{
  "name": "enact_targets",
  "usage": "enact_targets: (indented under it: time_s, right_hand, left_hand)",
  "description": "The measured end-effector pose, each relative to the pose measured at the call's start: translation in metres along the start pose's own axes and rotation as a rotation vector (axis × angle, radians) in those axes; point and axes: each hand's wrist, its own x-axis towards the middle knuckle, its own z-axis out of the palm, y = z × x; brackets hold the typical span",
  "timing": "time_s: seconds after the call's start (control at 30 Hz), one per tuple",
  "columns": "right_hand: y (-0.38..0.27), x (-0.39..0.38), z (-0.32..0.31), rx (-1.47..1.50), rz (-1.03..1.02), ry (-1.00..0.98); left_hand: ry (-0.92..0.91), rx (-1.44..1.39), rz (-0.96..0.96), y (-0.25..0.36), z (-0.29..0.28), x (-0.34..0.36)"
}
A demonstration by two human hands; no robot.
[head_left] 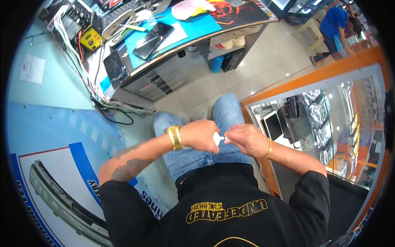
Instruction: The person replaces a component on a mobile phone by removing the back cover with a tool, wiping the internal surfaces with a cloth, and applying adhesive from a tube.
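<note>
I sit in blue jeans with both hands meeting over my lap. My left hand (pixel 200 135), with a gold watch on its wrist, is closed around a small white object (pixel 216 138) that sticks out from its fingers. My right hand (pixel 246 139), wearing a thin gold bracelet, pinches the tip of that same white piece from the right. What the white piece is cannot be made out; most of it is hidden inside my left fist.
A workbench (pixel 193 31) with a blue mat carries two dark phones (pixel 153 36), a tablet (pixel 115 68), tools and cables. An orange-framed glass display counter (pixel 321 123) stands at my right. Another person in blue (pixel 335 24) bends over far back.
</note>
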Motion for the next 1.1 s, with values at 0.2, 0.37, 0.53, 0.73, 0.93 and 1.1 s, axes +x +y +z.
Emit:
enact_targets:
  time_s: [0.2, 0.37, 0.53, 0.73, 0.93, 1.1]
  right_hand:
    - [-0.017, -0.024, 0.003, 0.446, 0.482, 0.058]
    - [-0.02, -0.031, 0.011, 0.295, 0.226, 0.207]
    - [-0.019, -0.028, 0.004, 0.157, 0.097, 0.217]
    - [-0.018, -0.017, -0.016, 0.157, 0.207, 0.097]
    - [-0.011, -0.013, -0.021, 0.635, 0.467, -0.095]
    - [-0.018, -0.01, -0.026, 0.255, 0.346, -0.066]
  left_hand:
    - [0.32, 0.532, -0.111, 0.049, 0.028, -0.001]
    - [0.352, 0.579, -0.105, 0.067, 0.033, -0.002]
    - [0.338, 0.527, -0.086, 0.068, 0.023, -0.002]
    - [0.389, 0.579, -0.112, 0.066, 0.02, -0.007]
    - [0.626, 0.766, 0.113, 0.063, 0.025, -0.003]
    - [0.435, 0.607, -0.072, 0.067, 0.021, -0.007]
